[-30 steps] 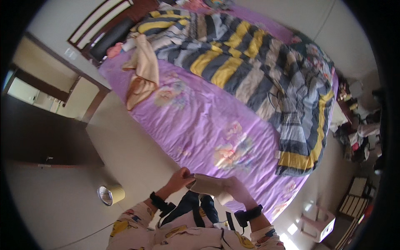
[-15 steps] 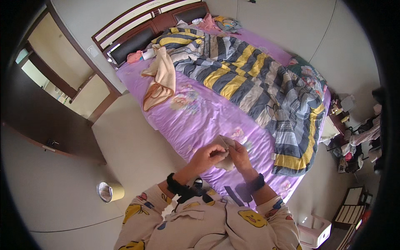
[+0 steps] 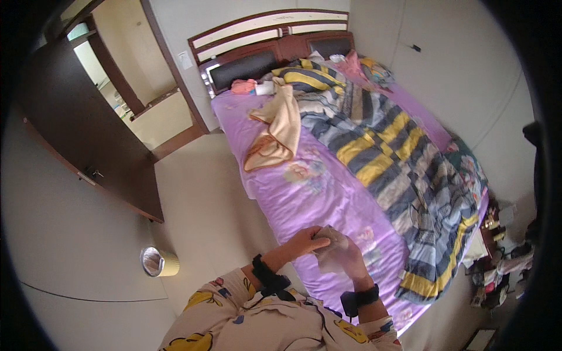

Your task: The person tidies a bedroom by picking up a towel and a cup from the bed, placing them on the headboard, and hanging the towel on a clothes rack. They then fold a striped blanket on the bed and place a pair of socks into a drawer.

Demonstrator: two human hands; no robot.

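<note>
I stand at the foot of a bed with a purple flowered sheet. Between my hands is a small, thin, greyish-beige piece that looks like cloth; its exact kind is unclear. My left hand pinches its upper left edge between thumb and fingers. On the other side, my right hand is against the piece, its fingers smeared by motion and partly hidden. Black bands circle both wrists. Beyond my hands, a cream blanket with brown trim lies crumpled on the sheet.
A striped grey and yellow quilt covers the bed's right side, below a dark wooden headboard. To the left stand a lined yellow wastebasket and an open brown door. Assorted items crowd the far right.
The view has swung left, so the bed sits further right and lower. My right hand has shifted around the small piece, which now hangs flatter; my left hand still grips it.
</note>
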